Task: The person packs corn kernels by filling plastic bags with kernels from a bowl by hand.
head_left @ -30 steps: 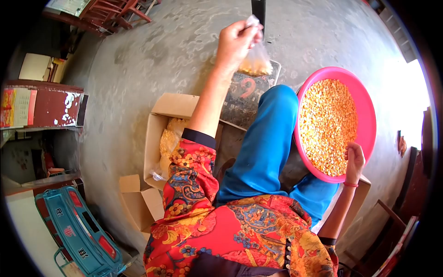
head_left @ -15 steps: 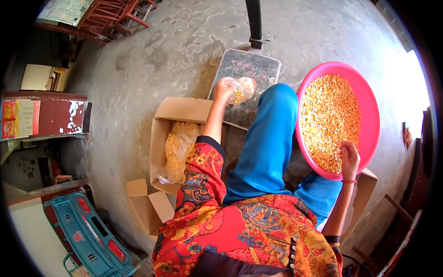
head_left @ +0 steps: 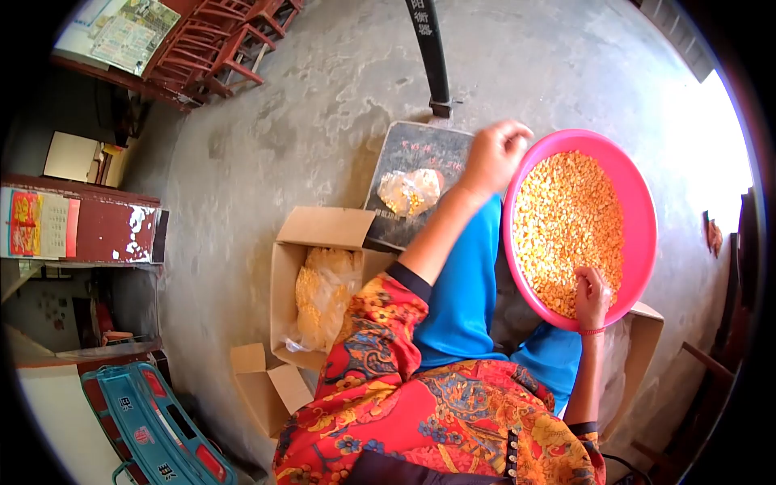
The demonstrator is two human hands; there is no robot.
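Bag (head_left: 410, 192) released on scale (head_left: 443, 144) | left hand (head_left: 495, 158) shifted beside pink basin (head_left: 640, 218)

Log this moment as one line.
left hand: near basin rim; right hand: at corn; bag: on scale; box: bagged corn inside

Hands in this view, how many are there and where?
2: the left hand near the pink tub, and the right hand over the corn in that tub.

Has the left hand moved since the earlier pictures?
Yes: judged against the scale platform, the left hand has moved rightward, toward the pink basin.
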